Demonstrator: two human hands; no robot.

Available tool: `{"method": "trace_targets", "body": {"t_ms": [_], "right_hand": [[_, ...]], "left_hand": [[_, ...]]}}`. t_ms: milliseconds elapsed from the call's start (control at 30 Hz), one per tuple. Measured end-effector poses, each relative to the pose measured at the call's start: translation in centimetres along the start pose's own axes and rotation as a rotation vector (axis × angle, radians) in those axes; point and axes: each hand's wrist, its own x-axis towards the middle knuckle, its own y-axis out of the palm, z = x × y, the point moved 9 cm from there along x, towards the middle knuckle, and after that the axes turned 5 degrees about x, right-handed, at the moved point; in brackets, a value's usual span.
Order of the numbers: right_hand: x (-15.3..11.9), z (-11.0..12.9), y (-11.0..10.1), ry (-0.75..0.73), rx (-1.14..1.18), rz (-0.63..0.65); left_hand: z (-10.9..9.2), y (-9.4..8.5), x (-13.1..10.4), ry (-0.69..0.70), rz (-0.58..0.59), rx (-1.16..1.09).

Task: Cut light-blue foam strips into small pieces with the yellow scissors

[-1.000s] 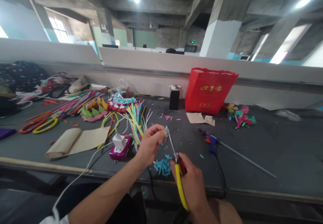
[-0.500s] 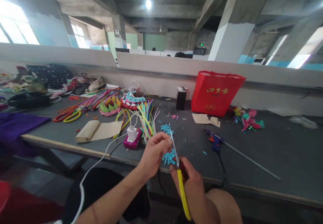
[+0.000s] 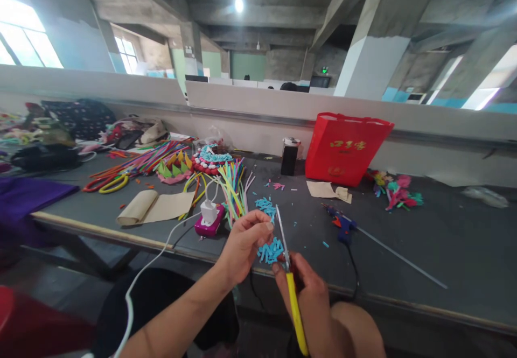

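My right hand (image 3: 309, 296) is closed around a pair of scissors (image 3: 298, 315) with a yellow handle. Their metal blades point up and away, close beside the fingertips of my left hand (image 3: 250, 242). That hand is pinched shut; what sits between thumb and fingers is too small to make out, though a bit of blue shows at the tips. Behind the fingers lies a heap of short blue cut pieces (image 3: 265, 205). A second heap of blue pieces (image 3: 270, 251) rests near the table edge, between my two hands.
A glue gun (image 3: 343, 226) with a long clear glue stick lies to the right, its cable hanging over the edge. Left are a purple power socket (image 3: 210, 220), colourful pipe cleaners (image 3: 233, 188) and a beige roll (image 3: 155, 207). A red bag (image 3: 345, 151) stands behind.
The scissor blades have shifted slightly right, away from my left fingertips. Both hands otherwise keep nearly the same place, and the view has moved a little.
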Motion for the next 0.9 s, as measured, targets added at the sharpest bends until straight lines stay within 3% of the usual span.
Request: {"method": "trace_targets", "body": {"t_ms": [333,600,733,833,900], "right_hand": [[0.1,-0.5,1.3,0.046,0.044,0.136],[0.0,-0.7,0.6,0.08,0.07,0.083],[0.2,-1.3,1.3,0.106,0.141,0.132],[0.4,-1.6,1.4,0.143,0.24,0.121],[0.6,-2.0,0.6,0.196,0.29,0.018]], "left_hand": [[0.4,-0.4,0.4,-0.016,-0.012,-0.029],[1.0,0.1,0.4,-0.045,-0.002,-0.06],[1.1,0.4,0.3,-0.05,0.054,-0.123],[1.5,-0.7,1.9,-0.014,0.052,0.077],[1.6,-2.5,4.1,0.061,-0.02,0.434]]}}
